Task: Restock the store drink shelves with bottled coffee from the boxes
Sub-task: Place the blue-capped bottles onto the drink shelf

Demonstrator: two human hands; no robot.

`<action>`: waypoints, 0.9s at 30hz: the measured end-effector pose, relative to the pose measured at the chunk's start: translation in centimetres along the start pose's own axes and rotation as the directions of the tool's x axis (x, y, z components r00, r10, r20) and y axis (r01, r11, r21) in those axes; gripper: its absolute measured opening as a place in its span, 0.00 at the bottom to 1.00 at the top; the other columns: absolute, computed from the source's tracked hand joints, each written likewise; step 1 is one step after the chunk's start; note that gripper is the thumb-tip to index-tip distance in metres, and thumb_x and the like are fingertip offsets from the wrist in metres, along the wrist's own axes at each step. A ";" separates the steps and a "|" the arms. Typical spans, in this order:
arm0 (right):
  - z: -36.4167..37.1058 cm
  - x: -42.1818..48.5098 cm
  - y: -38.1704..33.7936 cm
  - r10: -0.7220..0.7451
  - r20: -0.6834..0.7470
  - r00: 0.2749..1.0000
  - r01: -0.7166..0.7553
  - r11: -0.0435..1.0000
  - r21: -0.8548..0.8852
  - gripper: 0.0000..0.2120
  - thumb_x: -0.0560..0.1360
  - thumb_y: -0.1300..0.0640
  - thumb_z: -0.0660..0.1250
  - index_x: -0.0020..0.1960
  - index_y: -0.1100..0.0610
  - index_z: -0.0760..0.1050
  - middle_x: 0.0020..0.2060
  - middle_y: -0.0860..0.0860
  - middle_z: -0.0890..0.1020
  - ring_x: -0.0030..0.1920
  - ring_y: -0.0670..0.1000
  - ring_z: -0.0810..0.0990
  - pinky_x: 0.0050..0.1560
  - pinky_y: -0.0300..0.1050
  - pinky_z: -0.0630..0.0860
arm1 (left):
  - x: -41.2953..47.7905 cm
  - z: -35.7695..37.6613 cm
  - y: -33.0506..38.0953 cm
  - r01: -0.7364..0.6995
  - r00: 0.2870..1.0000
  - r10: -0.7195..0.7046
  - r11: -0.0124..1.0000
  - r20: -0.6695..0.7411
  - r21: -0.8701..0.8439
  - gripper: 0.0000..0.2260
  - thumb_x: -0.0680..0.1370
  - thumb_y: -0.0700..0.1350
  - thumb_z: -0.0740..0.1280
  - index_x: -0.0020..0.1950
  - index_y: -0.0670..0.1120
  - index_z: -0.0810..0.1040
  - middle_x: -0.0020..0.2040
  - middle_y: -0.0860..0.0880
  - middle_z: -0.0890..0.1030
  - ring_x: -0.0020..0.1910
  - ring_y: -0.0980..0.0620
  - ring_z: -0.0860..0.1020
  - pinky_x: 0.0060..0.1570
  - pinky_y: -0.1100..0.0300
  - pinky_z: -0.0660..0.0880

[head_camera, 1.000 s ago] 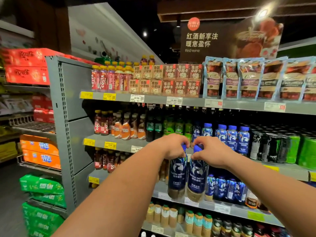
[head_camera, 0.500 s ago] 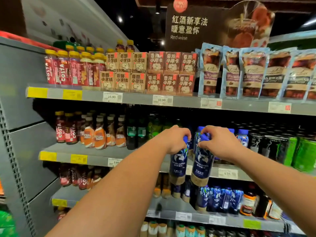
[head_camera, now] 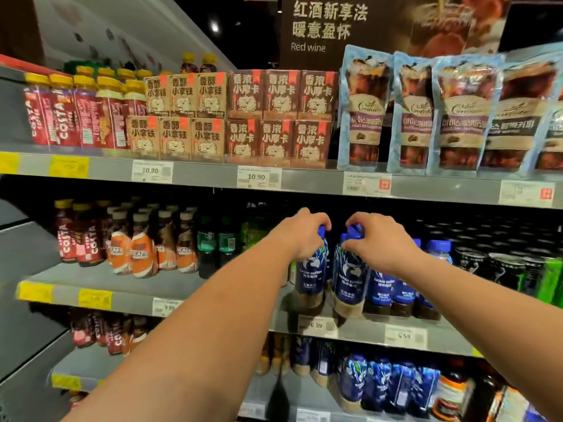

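The left hand (head_camera: 300,231) has its fingers curled over the blue cap of the left bottle (head_camera: 310,278), and the right hand (head_camera: 380,239) grips the cap of the right bottle (head_camera: 347,280) likewise. Both bottles are upright, labelled "luckin coffee", just beside each other at the front edge of the middle shelf (head_camera: 213,295) above a "6.59" tag (head_camera: 317,325); shelf contact cannot be told. Matching stocked bottles (head_camera: 384,289) stand just right, bare shelf runs along the front edge leftward, a dark gap lies above the caps, and "COSTA" bottles (head_camera: 62,114) occupy the top shelf's left end.
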State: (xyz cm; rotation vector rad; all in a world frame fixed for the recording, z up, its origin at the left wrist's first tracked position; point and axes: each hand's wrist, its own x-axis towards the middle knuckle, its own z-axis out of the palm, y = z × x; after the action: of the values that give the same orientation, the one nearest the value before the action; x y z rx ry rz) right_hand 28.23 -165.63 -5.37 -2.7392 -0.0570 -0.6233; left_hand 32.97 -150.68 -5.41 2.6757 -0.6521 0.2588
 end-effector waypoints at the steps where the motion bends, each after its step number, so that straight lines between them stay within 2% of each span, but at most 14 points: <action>1: 0.4 0.4 0.2 -0.003 0.006 1.000 0.003 1.000 0.004 0.21 0.72 0.50 0.70 0.64 0.52 0.73 0.57 0.54 0.77 0.57 0.57 0.75 0.48 0.44 0.67 | 0.6 0.3 -0.2 -0.001 1.000 0.001 1.000 0.010 0.004 0.14 0.79 0.43 0.63 0.65 0.52 0.72 0.60 0.45 0.69 0.54 0.42 0.75 0.49 0.55 0.70; 6: 2.0 2.2 0.4 0.017 0.005 1.000 -0.017 0.999 0.034 0.18 0.72 0.51 0.70 0.61 0.52 0.75 0.54 0.54 0.78 0.54 0.55 0.75 0.46 0.43 0.67 | 3.5 1.5 -0.8 -0.043 0.998 0.042 0.999 0.051 0.024 0.16 0.79 0.45 0.63 0.67 0.52 0.70 0.61 0.45 0.70 0.57 0.42 0.74 0.52 0.55 0.69; 13: 3.4 4.3 0.4 0.095 0.031 0.995 -0.097 0.994 0.055 0.16 0.72 0.51 0.69 0.59 0.52 0.76 0.48 0.52 0.79 0.49 0.54 0.76 0.45 0.42 0.68 | 6.9 3.8 -2.5 -0.108 0.988 0.109 0.994 0.107 -0.018 0.14 0.79 0.43 0.61 0.64 0.49 0.72 0.60 0.42 0.75 0.55 0.41 0.75 0.49 0.55 0.69; 16: 4.1 4.9 0.3 0.107 0.040 0.993 -0.108 0.994 0.031 0.17 0.72 0.50 0.69 0.59 0.52 0.76 0.50 0.53 0.80 0.51 0.56 0.77 0.45 0.43 0.69 | 7.7 4.8 -3.2 -0.099 0.988 0.109 0.990 0.108 -0.096 0.10 0.78 0.41 0.61 0.59 0.45 0.74 0.59 0.41 0.77 0.56 0.41 0.76 0.48 0.57 0.68; 19: 4.8 5.4 0.3 0.108 0.049 0.993 -0.110 0.992 0.055 0.17 0.71 0.50 0.70 0.59 0.52 0.76 0.51 0.53 0.80 0.49 0.55 0.76 0.45 0.42 0.69 | 8.4 5.4 -4.1 -0.054 0.993 0.073 0.980 0.094 -0.193 0.12 0.77 0.41 0.62 0.59 0.41 0.76 0.58 0.41 0.79 0.57 0.41 0.76 0.52 0.56 0.71; 22: 5.1 5.5 0.6 0.095 0.060 0.994 -0.100 0.991 0.088 0.18 0.71 0.49 0.70 0.60 0.52 0.75 0.50 0.51 0.79 0.48 0.53 0.76 0.45 0.42 0.69 | 8.3 5.6 -4.5 -0.022 0.996 0.046 0.952 0.072 -0.305 0.13 0.77 0.41 0.63 0.61 0.41 0.75 0.57 0.42 0.79 0.57 0.42 0.77 0.54 0.56 0.72; 24: 5.2 5.4 0.7 0.085 0.056 0.995 -0.090 0.990 0.108 0.18 0.71 0.49 0.71 0.60 0.51 0.75 0.51 0.51 0.79 0.49 0.53 0.76 0.46 0.43 0.69 | 8.0 5.8 -4.9 -0.019 0.998 0.039 0.927 0.047 -0.374 0.18 0.76 0.41 0.65 0.66 0.44 0.73 0.60 0.43 0.78 0.58 0.43 0.76 0.56 0.57 0.72; 27: 5.1 5.2 0.9 0.053 0.045 0.998 -0.057 0.993 0.106 0.18 0.72 0.50 0.70 0.60 0.51 0.75 0.51 0.51 0.79 0.51 0.53 0.76 0.47 0.42 0.68 | 7.3 6.7 -5.6 -0.015 0.999 -0.008 0.891 -0.048 -0.454 0.22 0.74 0.38 0.65 0.68 0.47 0.71 0.63 0.45 0.76 0.59 0.45 0.76 0.57 0.58 0.71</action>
State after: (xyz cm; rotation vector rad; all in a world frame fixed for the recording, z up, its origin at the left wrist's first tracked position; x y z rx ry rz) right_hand 35.13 -165.01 -7.75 -2.6405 -0.0244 -0.5310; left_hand 42.58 -151.70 -11.37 2.2113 -0.6143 0.1473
